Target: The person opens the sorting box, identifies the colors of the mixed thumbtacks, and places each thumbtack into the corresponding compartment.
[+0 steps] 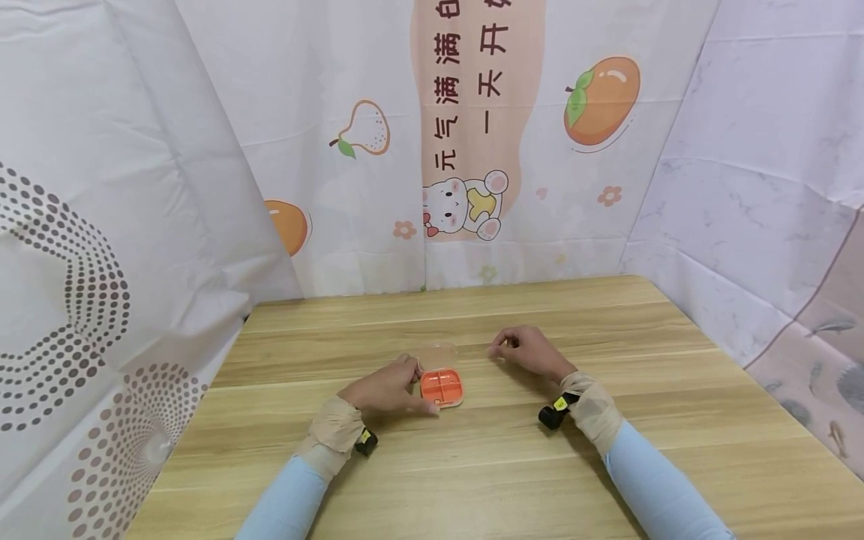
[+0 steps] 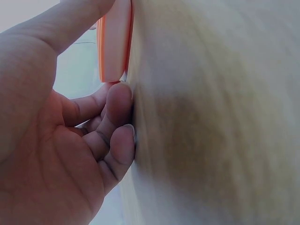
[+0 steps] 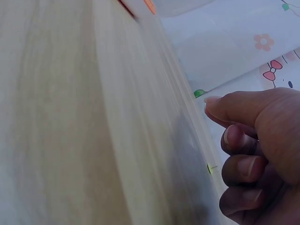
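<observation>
A small orange pill box (image 1: 442, 388) with a cross divider and a pale outer shell sits on the table, its clear lid (image 1: 437, 355) swung open towards the back. My left hand (image 1: 388, 388) holds it from the left side. The thumb lies along the near edge, the index finger is by the back corner, and the other fingers (image 2: 119, 101) curl beside the box on the tabletop. To the right of the box, apart from it, hovers my right hand (image 1: 529, 350). Its fingers (image 3: 246, 166) are loosely curled with the thumb near the index finger, and no object shows between them.
The wood-grain table (image 1: 472, 480) runs back to a white curtain (image 1: 351, 202) printed with fruit, a cartoon bear and characters. More patterned cloth hangs at the left and right. Each wrist carries a small black camera, one of them the right wrist camera (image 1: 551, 416).
</observation>
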`<state>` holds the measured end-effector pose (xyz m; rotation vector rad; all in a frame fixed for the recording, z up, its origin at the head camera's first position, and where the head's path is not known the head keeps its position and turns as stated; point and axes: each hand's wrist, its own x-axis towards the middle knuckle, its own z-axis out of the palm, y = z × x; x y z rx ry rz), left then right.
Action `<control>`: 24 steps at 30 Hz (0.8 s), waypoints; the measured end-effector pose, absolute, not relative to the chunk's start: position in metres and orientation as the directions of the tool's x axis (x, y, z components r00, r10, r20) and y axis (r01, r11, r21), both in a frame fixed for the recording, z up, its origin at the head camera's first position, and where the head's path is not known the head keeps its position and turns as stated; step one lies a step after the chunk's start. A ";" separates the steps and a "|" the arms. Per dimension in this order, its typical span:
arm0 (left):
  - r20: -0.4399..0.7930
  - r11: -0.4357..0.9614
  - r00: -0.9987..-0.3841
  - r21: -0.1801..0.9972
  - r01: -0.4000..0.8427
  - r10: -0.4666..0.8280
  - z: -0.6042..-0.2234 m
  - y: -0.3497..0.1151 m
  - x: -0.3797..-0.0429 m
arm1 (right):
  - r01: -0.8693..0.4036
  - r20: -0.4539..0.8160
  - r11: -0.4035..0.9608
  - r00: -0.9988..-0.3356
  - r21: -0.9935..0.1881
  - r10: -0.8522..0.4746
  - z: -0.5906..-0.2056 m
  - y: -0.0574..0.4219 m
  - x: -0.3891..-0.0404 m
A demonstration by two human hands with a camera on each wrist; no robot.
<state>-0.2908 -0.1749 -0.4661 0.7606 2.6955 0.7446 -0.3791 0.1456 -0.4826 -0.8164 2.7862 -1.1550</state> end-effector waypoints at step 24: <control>-0.095 0.734 -0.834 0.536 0.417 0.543 -0.464 -0.175 -0.289 | -0.440 0.251 0.644 -0.896 -0.626 -0.367 -0.485 0.166 -0.386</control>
